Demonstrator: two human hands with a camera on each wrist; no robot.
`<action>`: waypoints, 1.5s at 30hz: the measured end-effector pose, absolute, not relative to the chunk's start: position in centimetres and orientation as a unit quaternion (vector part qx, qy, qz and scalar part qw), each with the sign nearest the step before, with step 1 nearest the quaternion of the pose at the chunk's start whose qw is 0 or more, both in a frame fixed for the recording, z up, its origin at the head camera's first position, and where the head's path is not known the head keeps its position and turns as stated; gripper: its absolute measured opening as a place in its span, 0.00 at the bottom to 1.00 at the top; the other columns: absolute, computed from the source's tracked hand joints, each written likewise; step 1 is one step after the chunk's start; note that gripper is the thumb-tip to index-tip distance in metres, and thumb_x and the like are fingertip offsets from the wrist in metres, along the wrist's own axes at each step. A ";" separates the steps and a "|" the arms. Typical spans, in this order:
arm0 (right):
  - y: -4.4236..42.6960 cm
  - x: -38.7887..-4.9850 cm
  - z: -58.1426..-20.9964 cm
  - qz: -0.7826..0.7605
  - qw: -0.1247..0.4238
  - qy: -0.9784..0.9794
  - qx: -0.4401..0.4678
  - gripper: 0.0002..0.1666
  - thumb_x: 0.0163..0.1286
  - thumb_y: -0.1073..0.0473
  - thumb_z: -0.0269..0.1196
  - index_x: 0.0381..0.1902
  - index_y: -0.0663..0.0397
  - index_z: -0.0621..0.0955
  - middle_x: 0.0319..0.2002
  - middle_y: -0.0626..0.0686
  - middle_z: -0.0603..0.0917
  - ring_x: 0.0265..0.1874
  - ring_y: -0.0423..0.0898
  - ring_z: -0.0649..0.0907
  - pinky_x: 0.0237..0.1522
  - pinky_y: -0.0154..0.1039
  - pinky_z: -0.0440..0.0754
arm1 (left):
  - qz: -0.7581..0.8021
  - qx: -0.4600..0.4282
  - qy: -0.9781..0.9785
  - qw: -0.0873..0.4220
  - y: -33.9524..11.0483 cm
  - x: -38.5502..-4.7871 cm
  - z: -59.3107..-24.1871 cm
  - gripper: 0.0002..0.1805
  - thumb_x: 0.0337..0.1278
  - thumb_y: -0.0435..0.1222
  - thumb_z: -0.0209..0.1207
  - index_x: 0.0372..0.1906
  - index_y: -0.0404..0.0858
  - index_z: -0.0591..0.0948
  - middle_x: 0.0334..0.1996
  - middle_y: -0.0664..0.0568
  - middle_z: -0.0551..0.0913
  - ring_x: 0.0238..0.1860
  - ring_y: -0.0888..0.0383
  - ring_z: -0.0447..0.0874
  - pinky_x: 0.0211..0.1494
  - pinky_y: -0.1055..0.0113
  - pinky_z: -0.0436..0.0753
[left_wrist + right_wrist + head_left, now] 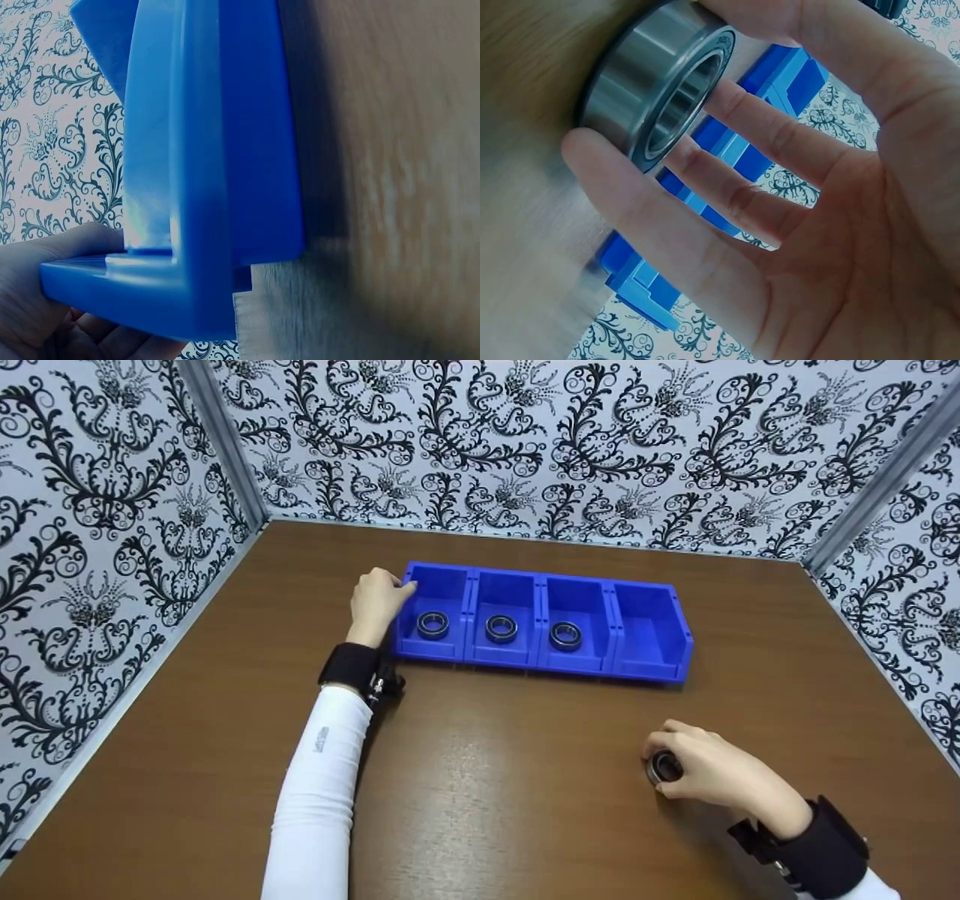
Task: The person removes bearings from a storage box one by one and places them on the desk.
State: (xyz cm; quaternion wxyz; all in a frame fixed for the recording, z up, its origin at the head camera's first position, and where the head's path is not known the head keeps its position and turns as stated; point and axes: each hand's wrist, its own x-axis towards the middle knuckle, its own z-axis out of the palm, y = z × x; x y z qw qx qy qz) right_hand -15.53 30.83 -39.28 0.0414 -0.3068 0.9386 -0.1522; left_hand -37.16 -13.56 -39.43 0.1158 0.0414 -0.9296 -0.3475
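Here, left hand (377, 598) gripping one blue bin (541, 661), right hand (712, 766) pinching one bearing (630, 82), three bearings (433, 636) (501, 640) (565, 646) inside bin

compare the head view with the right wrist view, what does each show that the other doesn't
Only the head view: the left hand gripping one end of the blue plastic bin, and three round metal bearings, silver and black, lying in its compartments.

Only the right wrist view: the palm side of the right hand.

Both: that hand pinching a fourth bearing, the bin, the brown wooden table and the black and white patterned wall.
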 end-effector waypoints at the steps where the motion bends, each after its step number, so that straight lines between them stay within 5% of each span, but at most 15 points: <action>1: 30.8 -15.5 -39.3 -0.152 0.042 0.939 -0.306 0.16 0.52 0.64 0.76 0.38 0.46 0.84 0.37 0.42 0.78 0.34 0.40 0.78 0.34 0.41 0.78 | -0.347 0.042 -0.930 0.115 -13.6 -37.2 -39.4 0.17 0.68 0.45 0.66 0.40 0.33 0.92 0.45 0.37 0.90 0.47 0.39 0.89 0.49 0.44 0.83; 45: 30.8 -15.4 -39.5 -0.141 0.031 0.940 -0.310 0.19 0.52 0.64 0.77 0.39 0.47 0.82 0.38 0.43 0.77 0.34 0.40 0.78 0.34 0.42 0.78 | -0.350 0.044 -0.929 0.117 -13.6 -37.1 -39.5 0.17 0.67 0.45 0.68 0.36 0.33 0.92 0.43 0.38 0.91 0.44 0.40 0.89 0.48 0.45 0.84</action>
